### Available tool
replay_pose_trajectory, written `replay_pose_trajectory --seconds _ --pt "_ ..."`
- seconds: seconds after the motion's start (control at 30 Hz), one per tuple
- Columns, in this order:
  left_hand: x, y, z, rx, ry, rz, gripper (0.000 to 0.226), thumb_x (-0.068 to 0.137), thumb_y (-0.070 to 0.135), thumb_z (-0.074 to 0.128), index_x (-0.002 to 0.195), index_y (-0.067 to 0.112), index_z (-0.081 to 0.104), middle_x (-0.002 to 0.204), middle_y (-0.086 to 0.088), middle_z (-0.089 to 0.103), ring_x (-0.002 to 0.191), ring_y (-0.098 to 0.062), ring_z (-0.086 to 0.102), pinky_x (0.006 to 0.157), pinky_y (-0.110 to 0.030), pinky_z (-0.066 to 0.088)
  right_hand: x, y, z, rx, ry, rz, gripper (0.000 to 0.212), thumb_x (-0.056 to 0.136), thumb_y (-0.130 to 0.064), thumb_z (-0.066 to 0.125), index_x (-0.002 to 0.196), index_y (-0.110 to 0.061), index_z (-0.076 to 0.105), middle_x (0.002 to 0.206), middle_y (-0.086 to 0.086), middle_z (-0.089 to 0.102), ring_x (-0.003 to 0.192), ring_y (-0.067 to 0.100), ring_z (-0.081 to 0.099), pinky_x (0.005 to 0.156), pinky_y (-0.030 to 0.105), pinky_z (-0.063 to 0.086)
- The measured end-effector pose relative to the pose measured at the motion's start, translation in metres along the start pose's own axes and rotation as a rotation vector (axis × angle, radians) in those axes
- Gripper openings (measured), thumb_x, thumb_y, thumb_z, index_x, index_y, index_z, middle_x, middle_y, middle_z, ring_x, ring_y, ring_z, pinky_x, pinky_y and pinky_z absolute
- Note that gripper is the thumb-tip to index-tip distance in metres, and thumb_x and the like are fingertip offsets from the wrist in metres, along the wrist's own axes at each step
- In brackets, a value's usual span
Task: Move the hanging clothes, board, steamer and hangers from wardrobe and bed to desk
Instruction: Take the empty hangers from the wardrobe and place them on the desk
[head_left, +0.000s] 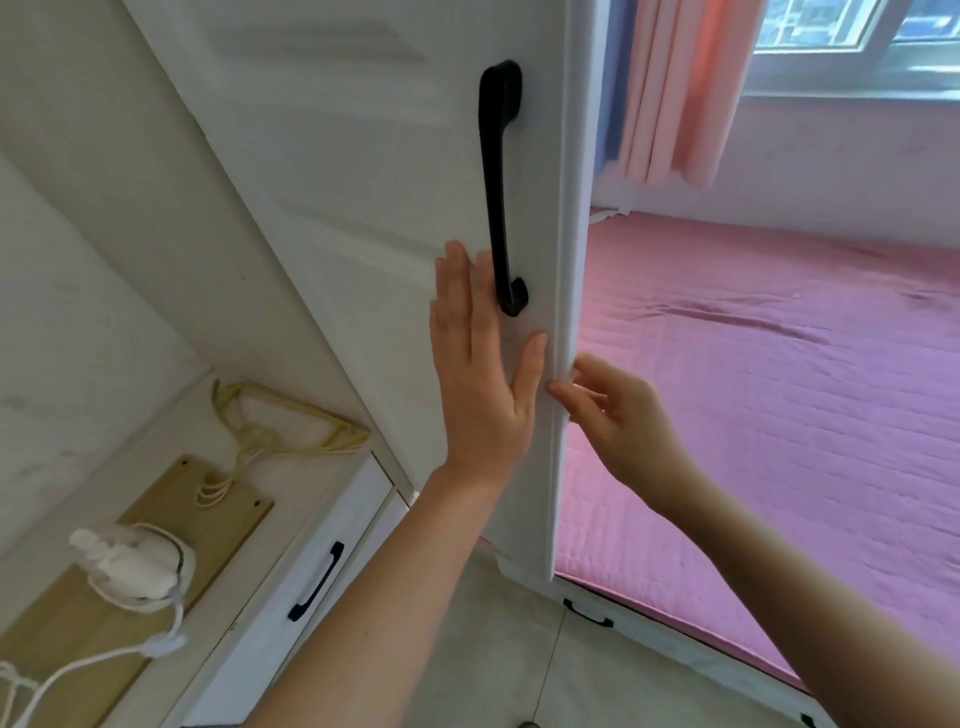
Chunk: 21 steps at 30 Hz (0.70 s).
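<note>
My left hand (480, 364) lies flat with straight fingers against the white wardrobe door (363, 208), just left of its black handle (501, 187). My right hand (615, 410) touches the door's outer edge with loosely curled fingers. Inside the open wardrobe, on its floor, lies a tan wooden board (104, 613). A white steamer (132, 569) with a white cord rests on the board. Several yellow hangers (270, 421) lie behind it, near the door's hinge side.
A bed with a pink quilted cover (779, 389) fills the right side. Pink curtains (675, 88) and a window hang above it. A white drawer with a black handle (317, 582) sits under the wardrobe floor. Pale floor tiles (509, 649) show below.
</note>
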<state>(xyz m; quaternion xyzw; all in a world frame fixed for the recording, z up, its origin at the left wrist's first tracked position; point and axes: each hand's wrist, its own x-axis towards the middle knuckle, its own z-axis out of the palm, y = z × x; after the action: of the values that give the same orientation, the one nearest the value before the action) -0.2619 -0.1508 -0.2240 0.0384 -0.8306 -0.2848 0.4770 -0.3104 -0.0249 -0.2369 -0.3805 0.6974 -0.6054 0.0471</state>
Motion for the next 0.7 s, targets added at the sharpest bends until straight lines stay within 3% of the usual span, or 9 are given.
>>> replay_pose_trajectory --seconds 0.07,0.13,0.27,0.33,0.37,0.5,0.7 --pt "0.002 -0.001 0.006 0.014 0.014 -0.001 0.06 0.101 0.031 0.036 0.148 0.003 0.013 0.157 -0.017 0.009 0.147 -0.033 0.008 0.113 -0.06 0.018 0.004 -0.001 -0.004 -0.012 -0.014 -0.009 0.046 0.094 -0.012 0.056 0.073 -0.052 0.056 0.064 -0.025 0.056 0.061 -0.002 0.053 0.066 0.014 0.044" --pt "0.003 -0.003 0.011 0.032 0.028 -0.004 0.06 0.1 0.031 0.036 0.147 0.0 0.014 0.156 -0.018 0.009 0.147 -0.033 0.008 0.113 -0.061 0.017 0.008 -0.002 -0.008 -0.03 -0.029 -0.009 0.048 0.094 -0.012 0.057 0.073 -0.055 0.056 0.064 -0.025 0.057 0.062 -0.002 0.054 0.067 0.013 0.043" --pt "0.008 -0.008 0.02 0.062 0.041 -0.001 0.06 0.1 0.034 0.035 0.146 0.002 0.013 0.155 -0.013 0.008 0.147 -0.031 0.007 0.113 -0.061 0.015 0.017 0.009 -0.017 -0.069 -0.043 -0.033 0.026 0.094 -0.027 0.057 0.078 -0.047 0.056 0.062 -0.017 0.053 0.059 0.004 0.048 0.061 0.036 0.051" --pt "0.011 -0.011 0.027 0.085 0.043 0.01 0.06 0.1 0.034 0.035 0.145 0.002 0.014 0.156 -0.011 0.01 0.147 -0.031 0.008 0.112 -0.062 0.017 0.024 0.017 -0.023 -0.064 -0.064 -0.035 0.019 0.092 -0.036 0.055 0.075 -0.028 0.056 0.06 -0.004 0.048 0.057 0.02 0.044 0.059 0.047 0.049" --pt "0.013 -0.012 0.031 0.096 0.045 0.009 0.059 0.1 0.034 0.036 0.145 0.002 0.014 0.156 -0.012 0.009 0.147 -0.032 0.008 0.112 -0.062 0.018 0.029 0.023 -0.027 -0.07 -0.069 -0.033 0.029 0.091 -0.038 0.054 0.073 -0.017 0.053 0.06 0.005 0.045 0.058 0.027 0.041 0.057 0.047 0.046" --pt "0.023 -0.012 0.055 0.135 0.097 -0.017 0.059 0.1 0.034 0.035 0.145 -0.001 0.016 0.155 -0.015 0.01 0.146 -0.034 0.011 0.111 -0.063 0.02 0.051 0.04 -0.045 -0.078 -0.125 -0.042 0.043 0.09 -0.043 0.052 0.07 -0.004 0.048 0.059 0.014 0.042 0.057 0.028 0.036 0.052 0.036 0.035" --pt "0.042 -0.02 0.091 0.262 0.168 -0.063 0.061 0.1 0.035 0.034 0.144 -0.005 0.019 0.154 -0.019 0.013 0.145 -0.036 0.013 0.11 -0.062 0.022 0.089 0.063 -0.069 -0.052 -0.229 -0.045 0.039 0.093 -0.033 0.056 0.071 -0.002 0.049 0.058 0.013 0.04 0.055 0.009 0.028 0.051 0.025 0.027"
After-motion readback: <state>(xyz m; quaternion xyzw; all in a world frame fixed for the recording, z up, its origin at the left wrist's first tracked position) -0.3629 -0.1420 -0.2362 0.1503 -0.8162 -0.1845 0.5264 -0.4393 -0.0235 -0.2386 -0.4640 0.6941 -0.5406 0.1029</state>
